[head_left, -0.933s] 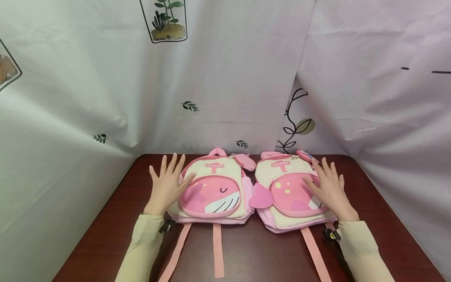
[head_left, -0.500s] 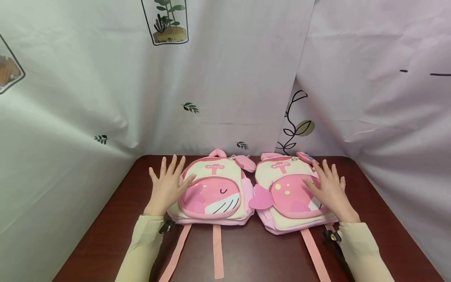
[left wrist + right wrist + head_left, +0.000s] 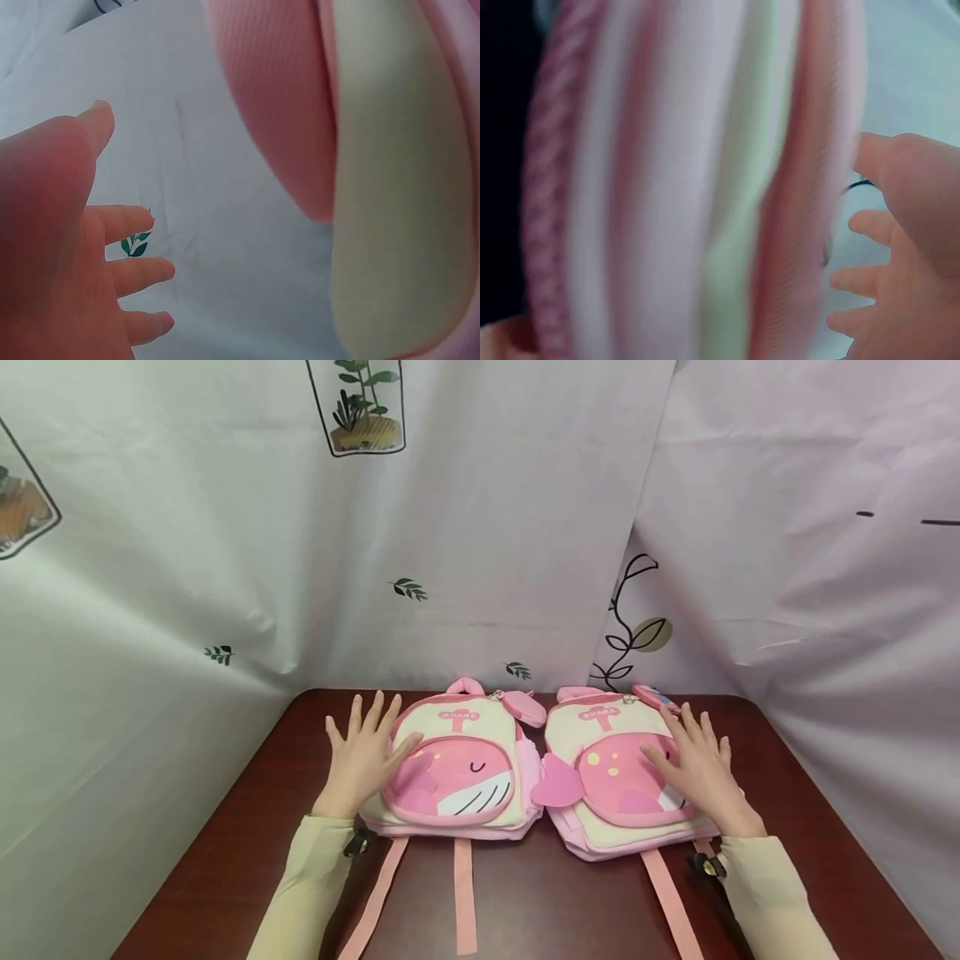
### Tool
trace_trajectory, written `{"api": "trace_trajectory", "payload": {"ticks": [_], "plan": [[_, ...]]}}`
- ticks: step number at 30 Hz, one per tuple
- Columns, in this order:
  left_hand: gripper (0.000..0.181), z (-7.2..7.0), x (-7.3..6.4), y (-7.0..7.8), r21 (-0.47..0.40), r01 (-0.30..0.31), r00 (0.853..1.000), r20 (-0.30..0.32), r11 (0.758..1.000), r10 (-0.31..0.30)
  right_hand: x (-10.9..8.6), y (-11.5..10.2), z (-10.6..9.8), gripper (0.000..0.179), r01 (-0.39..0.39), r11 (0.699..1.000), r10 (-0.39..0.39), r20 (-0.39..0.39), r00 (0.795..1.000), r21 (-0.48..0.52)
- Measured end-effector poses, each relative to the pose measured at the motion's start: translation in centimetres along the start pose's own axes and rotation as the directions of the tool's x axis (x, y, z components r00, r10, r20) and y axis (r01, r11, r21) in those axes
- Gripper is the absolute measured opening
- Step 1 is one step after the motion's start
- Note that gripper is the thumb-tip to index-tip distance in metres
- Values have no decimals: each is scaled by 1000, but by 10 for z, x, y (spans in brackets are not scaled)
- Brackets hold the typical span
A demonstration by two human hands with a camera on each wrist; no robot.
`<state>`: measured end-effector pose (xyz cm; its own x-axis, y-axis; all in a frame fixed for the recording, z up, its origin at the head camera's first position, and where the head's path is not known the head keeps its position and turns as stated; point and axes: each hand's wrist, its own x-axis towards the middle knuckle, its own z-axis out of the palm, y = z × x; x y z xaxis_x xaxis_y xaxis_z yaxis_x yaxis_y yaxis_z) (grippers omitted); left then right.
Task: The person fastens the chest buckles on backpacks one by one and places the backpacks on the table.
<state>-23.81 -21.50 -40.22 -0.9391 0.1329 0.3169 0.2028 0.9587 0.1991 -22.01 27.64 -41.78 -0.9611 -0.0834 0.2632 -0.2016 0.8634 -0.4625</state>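
Currently the left whale backpack (image 3: 457, 772), pink and cream, lies pocket-side up on the far half of the dark red-brown table (image 3: 555, 906), just beside the right whale backpack (image 3: 618, 772); a pink tail flap (image 3: 557, 782) sits between. Left hand (image 3: 365, 764) at the first one's left edge, fingers spread apart. Right hand (image 3: 703, 767) over the second one's right side, fingers likewise apart. Contact: cannot tell. Pink straps (image 3: 465, 897) trail nearward. Leaf-printed white cloth (image 3: 480, 518) hangs beyond.

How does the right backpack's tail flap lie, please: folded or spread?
Spread: the head view shows the tail flap sticking out from the pocket toward the left backpack.
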Motion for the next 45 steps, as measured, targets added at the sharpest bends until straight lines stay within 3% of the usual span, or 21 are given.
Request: {"api": "trace_trajectory", "payload": {"ticks": [11, 18, 23, 32, 40, 45], "plan": [[84, 4, 6, 11, -11, -37, 999, 24, 999, 38, -5, -7, -9, 80, 66, 998, -65, -22, 998, 11], [79, 6, 16, 40, -60, -133, 991, 28, 989, 134, -9, -6, -13, 81, 108, 994, -107, -23, 994, 24], [75, 13, 23, 67, -91, -241, 969, 41, 966, 245, -18, -6, -15, 82, 127, 992, -126, -11, 992, 27], [76, 26, 30, 118, -139, -417, 893, 123, 898, 434, -35, 0, -15, 84, 137, 988, -140, 43, 989, 70], [79, 42, 23, 151, -113, -549, 794, 241, 828, 559, -52, 1, -7, 86, 172, 982, -177, 59, 983, 83], [76, 50, 13, 169, -116, -618, 740, 251, 778, 625, -58, -1, 0, 88, 172, 981, -181, 101, 978, 89]]}}
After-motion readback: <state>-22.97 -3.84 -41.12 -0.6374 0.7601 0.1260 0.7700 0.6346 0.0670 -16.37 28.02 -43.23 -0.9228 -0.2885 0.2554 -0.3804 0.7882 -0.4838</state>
